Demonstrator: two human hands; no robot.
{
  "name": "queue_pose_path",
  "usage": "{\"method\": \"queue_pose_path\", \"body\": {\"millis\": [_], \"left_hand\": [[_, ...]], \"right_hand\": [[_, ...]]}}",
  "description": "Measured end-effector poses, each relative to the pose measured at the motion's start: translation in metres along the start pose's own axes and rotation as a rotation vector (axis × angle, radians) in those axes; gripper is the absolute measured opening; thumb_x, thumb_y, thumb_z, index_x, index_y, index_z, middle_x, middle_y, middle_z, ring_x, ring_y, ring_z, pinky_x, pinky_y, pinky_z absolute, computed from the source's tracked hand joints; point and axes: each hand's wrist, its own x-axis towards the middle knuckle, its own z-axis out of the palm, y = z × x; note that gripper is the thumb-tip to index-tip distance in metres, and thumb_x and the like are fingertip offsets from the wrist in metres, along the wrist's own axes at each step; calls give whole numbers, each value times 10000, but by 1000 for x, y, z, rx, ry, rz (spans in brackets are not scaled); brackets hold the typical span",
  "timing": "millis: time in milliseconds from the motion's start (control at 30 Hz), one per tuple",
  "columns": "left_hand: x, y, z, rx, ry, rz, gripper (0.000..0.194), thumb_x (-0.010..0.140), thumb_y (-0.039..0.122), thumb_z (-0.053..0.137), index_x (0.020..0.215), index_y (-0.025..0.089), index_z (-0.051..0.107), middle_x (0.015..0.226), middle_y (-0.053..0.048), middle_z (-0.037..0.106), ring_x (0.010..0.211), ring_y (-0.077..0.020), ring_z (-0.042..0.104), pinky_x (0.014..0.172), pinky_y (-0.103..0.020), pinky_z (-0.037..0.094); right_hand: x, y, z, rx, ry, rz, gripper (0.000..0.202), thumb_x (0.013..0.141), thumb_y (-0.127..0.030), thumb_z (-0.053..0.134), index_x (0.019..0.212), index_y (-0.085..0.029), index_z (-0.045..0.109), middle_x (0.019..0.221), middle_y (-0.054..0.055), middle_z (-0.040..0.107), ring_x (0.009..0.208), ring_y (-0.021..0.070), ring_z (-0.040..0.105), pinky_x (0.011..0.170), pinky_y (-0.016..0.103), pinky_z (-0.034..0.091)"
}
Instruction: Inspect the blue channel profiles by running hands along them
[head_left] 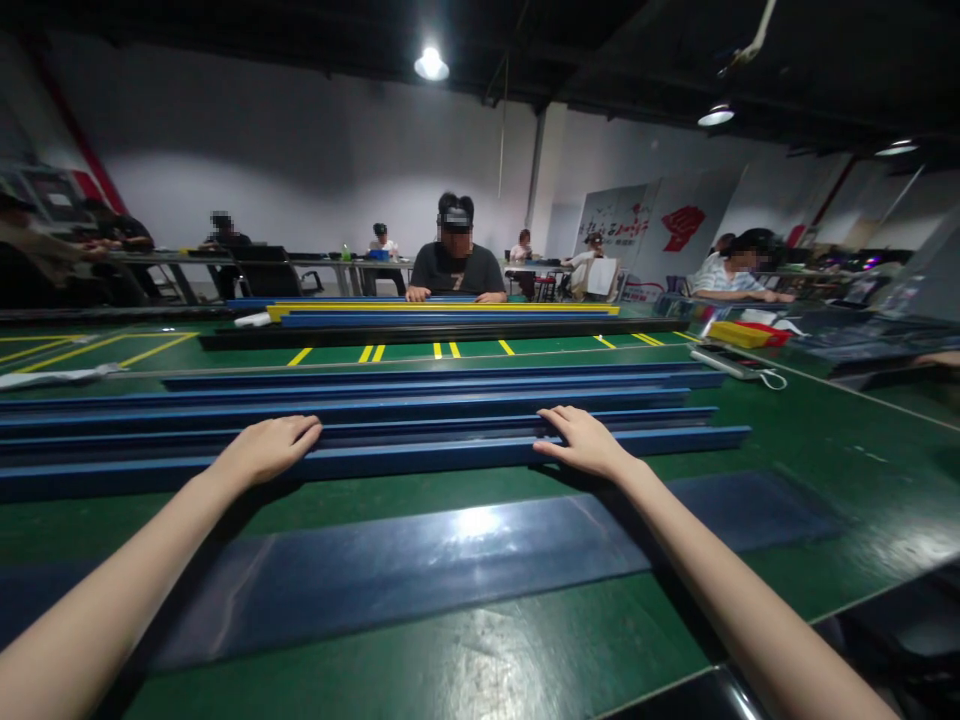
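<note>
Long blue plastic channel strips point(450, 400) lie side by side across the green table. My left hand point(271, 447) grips the nearest blue channel strip point(420, 457) left of its middle, fingers over the top and thumb toward the near edge. Farther right, my right hand point(585, 440) holds the same strip in a similar way, with its fingertips reaching over the far edge. Parts of the fingers on both hands are hidden behind the strip. Beneath my forearms, a flat, glossy dark-blue strip point(442, 560) lies on the table.
Across the table point(847, 450) sits a person point(457, 265) behind yellow point(450, 308), blue and black strips. A phone-like device point(727, 362) with a white cord and a yellow tray point(739, 335) lie to the right. Other people work at tables farther back.
</note>
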Motion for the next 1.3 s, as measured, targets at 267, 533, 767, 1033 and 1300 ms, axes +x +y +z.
{"method": "queue_pose_path", "body": {"millis": [267,533,767,1033,1300], "left_hand": [[9,23,-2,-30,63,201,556,832,525,183,1080,178,540,1111,-86,560,1006,-232,522,887,-351,370],[28,145,-10,-54,152,382,426,895,350,197,1078,176,540,1084,-62,572,989,-176,525,851,-291,379],[29,205,4,48,236,299,379,894,278,229,1002,139,565,948,-86,614,894,-212,566,750,-324,401],[34,186,6,66,246,284,347,868,255,265,929,151,591,879,-73,636,849,-194,592,736,-299,421],[26,150,5,79,214,259,374,862,266,261,989,167,598,963,-62,641,924,-176,583,800,-273,421]], "right_hand": [[6,-5,5,27,2,43,699,741,-650,390,1200,-130,481,1076,131,559,986,236,495,833,331,356],[21,-44,7,35,-20,82,731,686,-694,418,1158,-145,515,1046,121,564,972,248,484,813,334,345],[26,-61,7,67,-13,86,715,677,-676,455,1144,-138,521,1059,128,565,967,258,491,833,356,343],[31,-48,7,430,32,33,656,646,-539,604,1162,-153,483,1145,107,540,1055,217,485,886,343,366],[13,-10,1,360,8,76,678,679,-510,583,1202,-97,456,1207,156,503,1122,243,452,951,356,332]]}}
